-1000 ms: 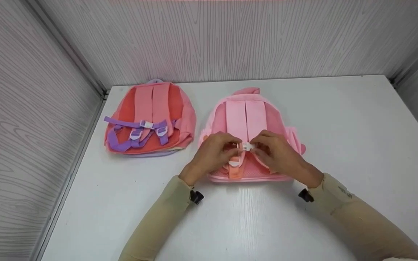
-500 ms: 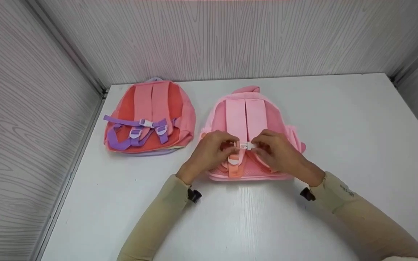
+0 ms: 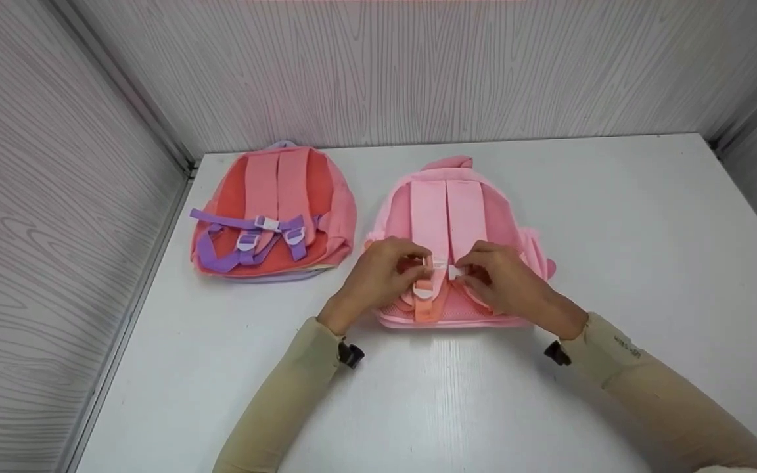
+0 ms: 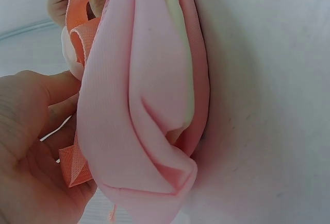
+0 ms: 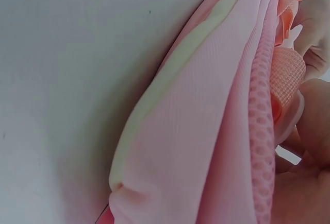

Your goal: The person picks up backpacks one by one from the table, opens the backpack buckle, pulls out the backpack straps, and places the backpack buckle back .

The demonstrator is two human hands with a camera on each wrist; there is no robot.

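Note:
A pale pink backpack [image 3: 464, 210] lies on the table with its shoulder straps facing up. My left hand [image 3: 385, 272] pinches the pronged half of a white side-release buckle [image 3: 439, 263] over the left strap. Just to the right, the fingers of my right hand [image 3: 510, 279] pinch the white socket half [image 3: 454, 272]. A small gap separates the two halves. Orange webbing [image 4: 77, 167] shows by my left palm in the left wrist view. In the right wrist view, orange webbing [image 5: 287, 74] and the bag's mesh edge sit beside my right hand [image 5: 309, 177]; the buckle is hidden there.
To the left lies a coral backpack [image 3: 263, 190] with purple straps [image 3: 217, 263] and a fastened white buckle [image 3: 267, 225]. Both bags rest on a white table [image 3: 457, 401]. Wood-patterned panels [image 3: 378, 72] stand behind it and at both sides.
The white buckle was joined, then partly drawn out, and is now in two separate halves. My right hand has dipped slightly; my left hand has shifted slightly left.

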